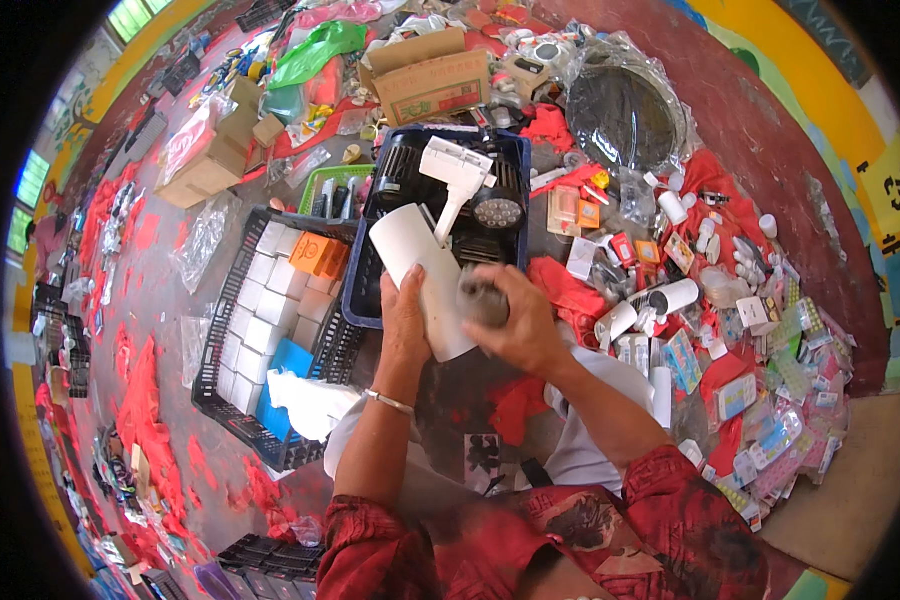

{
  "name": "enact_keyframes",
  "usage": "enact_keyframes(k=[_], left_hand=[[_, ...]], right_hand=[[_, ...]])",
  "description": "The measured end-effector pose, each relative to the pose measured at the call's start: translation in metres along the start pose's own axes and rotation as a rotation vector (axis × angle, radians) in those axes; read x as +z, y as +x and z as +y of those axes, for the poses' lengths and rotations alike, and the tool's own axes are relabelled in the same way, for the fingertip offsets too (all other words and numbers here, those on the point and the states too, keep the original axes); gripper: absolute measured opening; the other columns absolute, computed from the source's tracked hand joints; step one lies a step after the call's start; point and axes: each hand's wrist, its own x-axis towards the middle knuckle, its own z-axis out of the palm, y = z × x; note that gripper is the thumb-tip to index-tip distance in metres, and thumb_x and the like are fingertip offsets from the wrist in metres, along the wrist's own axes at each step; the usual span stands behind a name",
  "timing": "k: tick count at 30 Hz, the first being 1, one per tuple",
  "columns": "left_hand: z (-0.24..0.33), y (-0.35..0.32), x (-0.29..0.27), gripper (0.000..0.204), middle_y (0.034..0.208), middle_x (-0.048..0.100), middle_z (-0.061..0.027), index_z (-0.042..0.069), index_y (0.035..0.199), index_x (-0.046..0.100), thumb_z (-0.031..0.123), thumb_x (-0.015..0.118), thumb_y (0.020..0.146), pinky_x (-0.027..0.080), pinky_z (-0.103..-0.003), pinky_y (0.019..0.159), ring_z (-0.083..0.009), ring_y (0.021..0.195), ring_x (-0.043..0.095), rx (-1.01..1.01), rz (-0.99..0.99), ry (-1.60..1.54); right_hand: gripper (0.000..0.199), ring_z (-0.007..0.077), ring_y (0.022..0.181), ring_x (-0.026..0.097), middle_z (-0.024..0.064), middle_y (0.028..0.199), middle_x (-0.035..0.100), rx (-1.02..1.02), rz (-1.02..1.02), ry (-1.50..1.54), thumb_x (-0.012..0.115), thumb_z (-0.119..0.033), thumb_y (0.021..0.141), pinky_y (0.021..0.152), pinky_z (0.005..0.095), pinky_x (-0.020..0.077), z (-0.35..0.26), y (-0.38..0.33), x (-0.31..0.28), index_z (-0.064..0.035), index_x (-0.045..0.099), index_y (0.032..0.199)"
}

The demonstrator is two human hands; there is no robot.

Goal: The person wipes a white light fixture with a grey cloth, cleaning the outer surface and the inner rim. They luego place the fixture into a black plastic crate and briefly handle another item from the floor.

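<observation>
White and smooth, a lamp tube (440,310) slants in front of the person, over the near end of a blue crate (362,314); the left hand (406,315) holds it low on its left side, with the thumb lying along it and the other fingers mostly hidden; the right hand (522,318) has its fingers bent around a small grey-brown round piece (482,300), close to the right side of the tube; that piece is blurry, so I cannot tell just what it is, or if it touches the tube; a white lamp bracket (457,167) with a box-like top reaches down to the tube, but I cannot tell if the two are joined.

In the blue crate are black spotlights; one has a round face (497,209) full of little lenses; to the left is a black basket (206,375) with rows of small white boxes (267,335), an orange box (319,256) and a blue sheet (286,372); a little green basket (315,188) sits between the two; past the crate stands an open cardboard box (435,95); a big heap of small packs (770,440) lies on the right; a shiny bracelet (390,401) is on the left wrist.
</observation>
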Motion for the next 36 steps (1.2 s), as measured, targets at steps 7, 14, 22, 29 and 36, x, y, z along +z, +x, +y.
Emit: enact_keyframes(k=[7,14,22,29,36], left_hand=[[-0.005,-0.013,0.011,0.050,0.110,0.048,-0.0125,0.003,0.122,0.032,0.019,0.057,0.082,0.046,-0.032,0.080,-0.0194,0.096,0.052,0.025,-0.098,0.130],[-0.011,0.001,-0.013,0.042,0.101,0.058,-0.0143,0.000,0.109,0.049,0.037,0.048,0.087,0.050,-0.037,0.081,-0.0252,0.089,0.060,-0.319,-0.218,-0.508],[0.001,0.007,-0.024,0.050,0.107,0.052,-0.0125,0.007,0.120,0.035,0.031,0.059,0.083,0.051,-0.041,0.079,-0.0237,0.093,0.057,-0.003,-0.011,-0.228],[-0.007,0.005,-0.006,0.060,0.123,0.051,-0.0154,0.000,0.126,0.040,0.047,0.040,0.090,0.035,-0.040,0.100,-0.0283,0.112,0.049,-0.289,-0.171,-0.538],[-0.020,-0.006,0.005,0.058,0.122,0.052,-0.0138,0.003,0.129,0.038,0.048,0.032,0.093,0.038,-0.039,0.098,-0.0258,0.112,0.050,-0.335,-0.231,-0.384]], right_hand=[[0.049,0.0266,0.095,0.056,0.0106,0.103,0.058,-0.245,0.182,-0.141,0.076,-0.018,0.063,0.082,0.0349,0.0426,-0.007,0.039,-0.008,-0.0063,0.056,0.106],[0.046,0.0275,0.095,0.055,0.0073,0.101,0.060,-0.354,-0.182,-0.183,0.075,-0.020,0.057,0.084,0.0367,0.0384,-0.010,0.010,0.011,-0.0104,0.058,0.099],[0.037,0.0232,0.090,0.060,0.0085,0.097,0.062,0.383,0.037,0.808,0.065,-0.010,0.069,0.082,0.0359,0.0481,0.030,0.012,-0.044,-0.0054,0.057,0.105],[0.039,0.0165,0.081,0.060,0.0070,0.092,0.061,0.416,0.221,1.052,0.068,-0.007,0.072,0.075,0.0291,0.0486,0.012,0.025,-0.009,-0.0007,0.053,0.107],[0.039,0.0121,0.077,0.059,0.0048,0.089,0.061,0.435,0.208,0.877,0.072,-0.007,0.068,0.071,0.0248,0.0471,0.029,0.020,-0.003,-0.0006,0.055,0.102]])
